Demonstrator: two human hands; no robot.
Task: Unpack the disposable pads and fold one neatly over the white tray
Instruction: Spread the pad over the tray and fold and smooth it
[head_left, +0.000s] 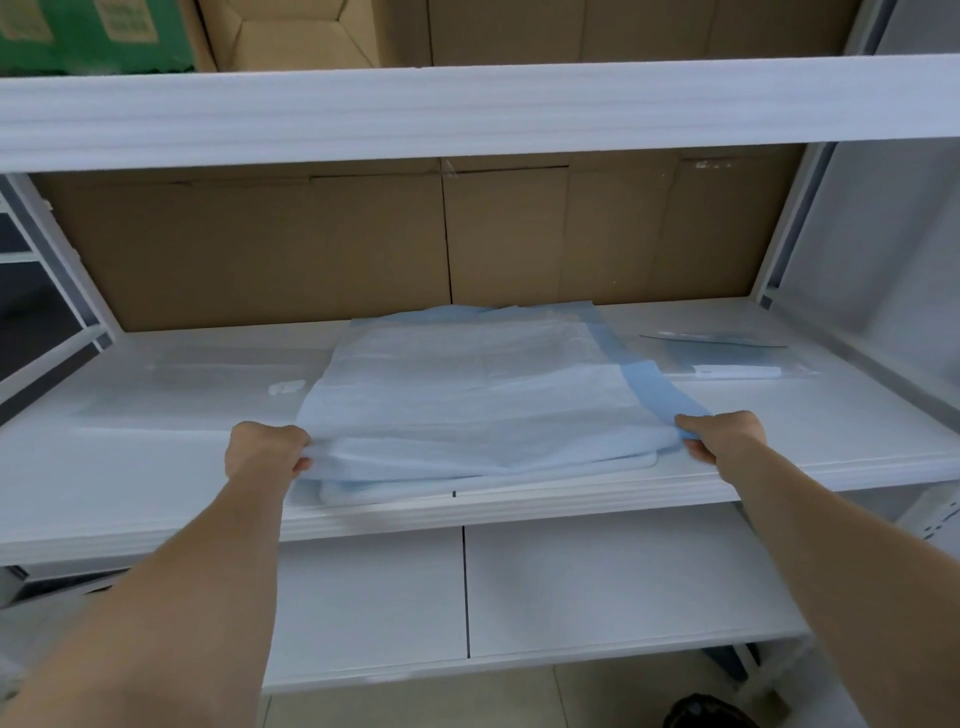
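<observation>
Gripping the near left corner of the disposable pad (467, 395), the left hand (262, 449) has fingers curled round the edge. Pad: pale blue with a white quilted centre, spread over the white tray (613, 461) on the middle shelf (156, 467), near edge lifted slightly off the tray rim. Tray: mostly covered, only its front rim showing. Right hand (724, 435): pinching the near right corner of the pad at its blue border. Clear plastic packaging (727, 353): lying flat on the shelf, right of the pad and apart from it. Cardboard boxes (363, 239): standing behind, against the shelf back.
</observation>
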